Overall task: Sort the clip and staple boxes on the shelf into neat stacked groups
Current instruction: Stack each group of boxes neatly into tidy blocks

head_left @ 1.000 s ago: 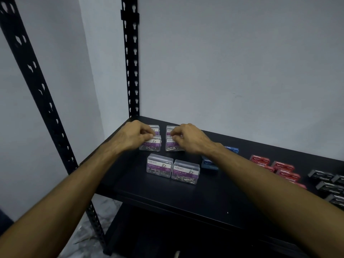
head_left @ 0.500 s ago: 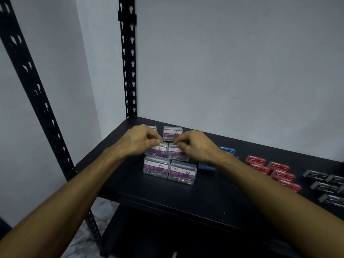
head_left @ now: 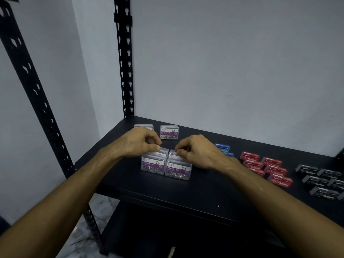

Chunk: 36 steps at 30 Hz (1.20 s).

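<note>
Clear paper clip boxes with purple labels stand on the black shelf [head_left: 186, 198]. My left hand [head_left: 137, 141] pinches one clip box [head_left: 161, 152] and my right hand [head_left: 197, 151] pinches another [head_left: 173, 155], both pressed right behind the two front clip boxes [head_left: 153, 165] [head_left: 178, 170]. Two more clip boxes stand at the back, one [head_left: 169, 132] in full view and one [head_left: 143, 126] half hidden by my left hand. Blue staple boxes [head_left: 222, 147] sit behind my right wrist. Red staple boxes [head_left: 268, 168] and black staple boxes [head_left: 322, 180] lie to the right.
Two black slotted uprights [head_left: 125, 58] [head_left: 35, 90] frame the shelf's left end, and a grey wall closes the back. A lower shelf level [head_left: 167, 239] shows below the front edge. Bare shelf surface lies in front of the clip boxes.
Both hands drew the two middle clip boxes forward until they sit directly behind the front pair. The rear pair stayed in place and is now uncovered.
</note>
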Available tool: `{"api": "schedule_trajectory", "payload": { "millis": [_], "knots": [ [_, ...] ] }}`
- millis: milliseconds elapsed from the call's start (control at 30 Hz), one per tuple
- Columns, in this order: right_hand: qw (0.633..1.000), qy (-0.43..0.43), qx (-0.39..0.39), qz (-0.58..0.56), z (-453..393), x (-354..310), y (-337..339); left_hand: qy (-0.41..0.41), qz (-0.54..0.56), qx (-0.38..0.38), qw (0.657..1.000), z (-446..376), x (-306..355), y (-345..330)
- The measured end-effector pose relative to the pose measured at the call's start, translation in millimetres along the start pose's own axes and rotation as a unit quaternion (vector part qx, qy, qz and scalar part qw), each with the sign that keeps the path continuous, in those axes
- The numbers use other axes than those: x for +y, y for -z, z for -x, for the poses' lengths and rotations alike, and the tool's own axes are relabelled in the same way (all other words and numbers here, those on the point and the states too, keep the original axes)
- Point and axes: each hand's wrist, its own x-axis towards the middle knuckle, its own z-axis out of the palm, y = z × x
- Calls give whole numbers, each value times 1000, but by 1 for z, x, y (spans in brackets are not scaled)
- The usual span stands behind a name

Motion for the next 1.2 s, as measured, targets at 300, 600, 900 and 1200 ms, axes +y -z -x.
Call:
{"api": "schedule_trajectory", "payload": {
  "millis": [300,600,900,1200],
  "knots": [
    [994,14,-59,89,11,1,-1,17,-43,-118,992,10,-5,15],
    [992,31,-57,104,9,0,-8,-9,-56,-137,989,8,-2,3],
    [996,28,-4,90,4,5,4,-8,-70,-75,995,13,-1,21],
    [993,16,97,58,-63,15,7,71,-127,89,985,-39,-34,48]
  ]
}}
